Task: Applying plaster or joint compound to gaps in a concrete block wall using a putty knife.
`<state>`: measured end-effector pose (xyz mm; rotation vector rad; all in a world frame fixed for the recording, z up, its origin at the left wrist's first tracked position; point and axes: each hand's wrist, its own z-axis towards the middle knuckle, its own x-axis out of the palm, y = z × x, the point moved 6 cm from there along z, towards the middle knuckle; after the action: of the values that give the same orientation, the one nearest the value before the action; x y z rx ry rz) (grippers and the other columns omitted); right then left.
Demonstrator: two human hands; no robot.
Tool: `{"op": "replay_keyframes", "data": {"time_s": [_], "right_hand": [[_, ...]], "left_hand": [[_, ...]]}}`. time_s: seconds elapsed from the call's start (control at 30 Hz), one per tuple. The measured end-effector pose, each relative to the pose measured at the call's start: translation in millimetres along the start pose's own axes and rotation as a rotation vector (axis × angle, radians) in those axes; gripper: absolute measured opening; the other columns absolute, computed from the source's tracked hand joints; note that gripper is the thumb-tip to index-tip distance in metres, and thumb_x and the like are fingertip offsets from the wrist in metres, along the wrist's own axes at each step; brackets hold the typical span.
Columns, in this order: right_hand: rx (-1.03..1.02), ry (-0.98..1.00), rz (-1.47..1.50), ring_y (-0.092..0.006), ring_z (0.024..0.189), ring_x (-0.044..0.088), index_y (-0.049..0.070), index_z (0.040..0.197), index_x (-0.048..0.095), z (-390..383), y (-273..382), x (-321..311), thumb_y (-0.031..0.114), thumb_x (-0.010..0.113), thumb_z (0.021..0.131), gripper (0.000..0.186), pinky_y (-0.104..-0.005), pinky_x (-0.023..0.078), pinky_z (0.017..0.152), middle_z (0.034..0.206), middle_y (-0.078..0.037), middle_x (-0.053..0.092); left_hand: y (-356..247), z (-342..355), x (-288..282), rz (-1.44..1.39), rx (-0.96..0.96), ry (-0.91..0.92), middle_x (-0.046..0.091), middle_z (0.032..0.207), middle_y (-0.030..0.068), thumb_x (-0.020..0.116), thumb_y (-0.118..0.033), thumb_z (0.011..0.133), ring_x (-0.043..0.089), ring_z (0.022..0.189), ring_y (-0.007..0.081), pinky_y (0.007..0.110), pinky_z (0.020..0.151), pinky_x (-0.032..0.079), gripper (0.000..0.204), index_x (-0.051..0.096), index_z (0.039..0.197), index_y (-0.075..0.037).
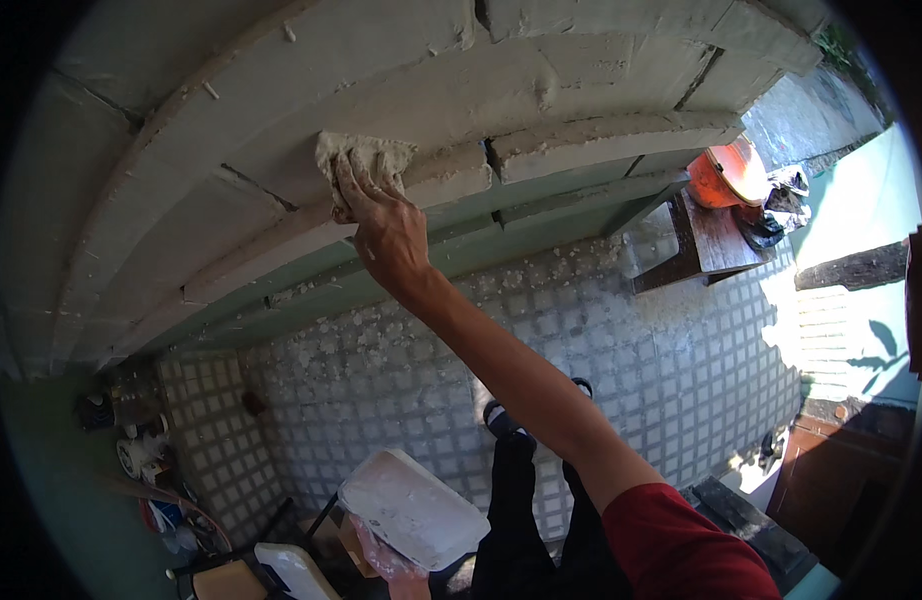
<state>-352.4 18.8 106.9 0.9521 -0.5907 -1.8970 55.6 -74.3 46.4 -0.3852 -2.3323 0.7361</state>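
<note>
- I see the right hand (pixel 386 230) raised at the ledged wall (pixel 461 85), fingers closed on a plaster-smeared piece (pixel 376 155) (rag or scraper, I can't tell under that crust).
- The smeared piece overlaps the wall's lower ledge in my view; whether it presses on it, I can't say.
- Low on my feed, the left hand (pixel 393 562) grips the white tub (pixel 416 508) along its left side, just beside the dark-trousered legs (pixel 521 520).
- Pale residue coats the tub's inside.
- Farther right I have an orange bucket (pixel 716 180) on a wooden table (pixel 726 240), above tiled floor (pixel 381 370).
</note>
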Motion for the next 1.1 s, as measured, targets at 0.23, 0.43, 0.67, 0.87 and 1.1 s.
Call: {"op": "replay_keyframes", "data": {"time_s": [0.23, 0.43, 0.67, 0.87, 1.1], "right_hand": [[0.244, -0.218, 0.213, -0.0165, 0.094, 0.067, -0.002, 0.115, 0.063, -16, -79, -148, -0.005, 0.051, 0.081, 0.036, -0.0297, 0.05, 0.078, 0.098, -0.022, 0.068], [0.228, -0.492, 0.205, -0.0133, 0.076, 0.059, -0.005, 0.104, 0.063, 30, -176, -271, 0.001, 0.049, 0.073, 0.035, -0.0318, 0.048, 0.073, 0.082, -0.015, 0.067], [0.158, -0.61, -0.115, -0.0263, 0.096, 0.069, -0.002, 0.117, 0.063, 51, -112, -213, -0.005, 0.047, 0.075, 0.044, -0.0356, 0.052, 0.082, 0.105, -0.022, 0.068], [-0.041, -0.268, -0.108, -0.036, 0.11, 0.06, 0.004, 0.127, 0.058, 39, -56, -150, -0.011, 0.047, 0.073, 0.057, -0.0434, 0.053, 0.089, 0.122, -0.022, 0.059], [0.111, -0.688, 0.052, -0.0089, 0.085, 0.062, -0.007, 0.116, 0.061, 35, -154, -245, 0.005, 0.052, 0.075, 0.044, -0.0273, 0.05, 0.075, 0.09, -0.017, 0.071]], "left_hand": [[19, -3, 55, -0.032, -0.044, 0.029, 0.037, 0.146, 0.0085, 0.037, -0.057, 0.096, 0.042, 0.13, 0.0339, 0.053, 0.103, 0.041, 0.063, 0.034, 0.146, -0.017], [36, -10, 53, 0.03, -0.073, -0.003, 0.039, 0.146, 0.0082, 0.044, -0.056, 0.094, 0.043, 0.129, 0.0343, 0.053, 0.103, 0.041, 0.065, 0.035, 0.146, -0.017], [27, -13, 61, 0.009, -0.044, -0.081, 0.045, 0.141, 0.0089, 0.039, -0.055, 0.096, 0.048, 0.125, 0.0343, 0.051, 0.102, 0.043, 0.064, 0.037, 0.144, -0.014], [19, -2, 49, 0.133, -0.056, -0.011, 0.037, 0.148, 0.0079, 0.037, -0.062, 0.094, 0.042, 0.13, 0.0346, 0.054, 0.104, 0.041, 0.069, 0.035, 0.146, -0.018], [22, 6, 55, 0.015, -0.072, -0.064, 0.044, 0.142, 0.009, 0.039, -0.056, 0.096, 0.048, 0.125, 0.0341, 0.053, 0.101, 0.044, 0.064, 0.036, 0.144, -0.014]]}}
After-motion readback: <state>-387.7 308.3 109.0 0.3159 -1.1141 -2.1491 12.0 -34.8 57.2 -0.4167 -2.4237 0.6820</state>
